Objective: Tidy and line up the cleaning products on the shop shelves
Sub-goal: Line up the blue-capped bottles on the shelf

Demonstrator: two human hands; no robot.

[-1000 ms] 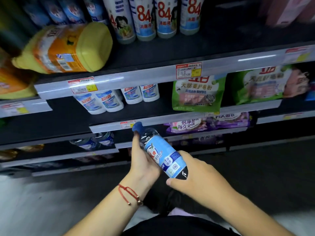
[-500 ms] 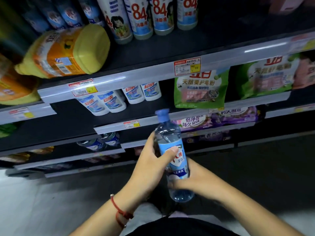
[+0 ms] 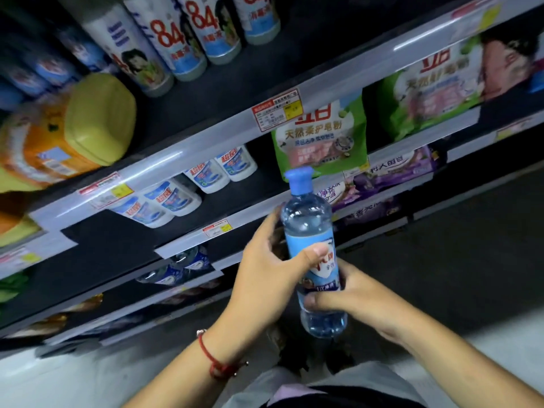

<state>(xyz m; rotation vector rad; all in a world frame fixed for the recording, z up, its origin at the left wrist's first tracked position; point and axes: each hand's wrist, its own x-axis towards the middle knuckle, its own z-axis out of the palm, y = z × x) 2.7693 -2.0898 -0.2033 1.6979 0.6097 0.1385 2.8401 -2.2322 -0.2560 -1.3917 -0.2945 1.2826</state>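
Observation:
A clear blue bottle (image 3: pixel 307 222) with a blue cap and a blue label stands nearly upright in front of the shelves, held in both hands. My left hand (image 3: pixel 265 278) grips its middle, thumb across the label. My right hand (image 3: pixel 350 293) grips the lower part from the right, just above the base. Behind the bottle runs the edge of the second shelf (image 3: pixel 235 222) with its price tags. More bottles of the same blue kind (image 3: pixel 179 266) lie on the shelf below.
White "84" bottles (image 3: pixel 182 39) stand on the top shelf, beside a yellow-orange jug (image 3: pixel 67 136) lying on its side. White bottles with blue labels (image 3: pixel 173 198) and green soap-powder bags (image 3: pixel 321 136) fill the second shelf. Purple bags (image 3: pixel 388 172) sit lower. Dark floor lies to the right.
The bottle has turned from slanted to nearly upright and risen a little. My left hand moved from its neck to the label, and my right hand shifted to the lower part.

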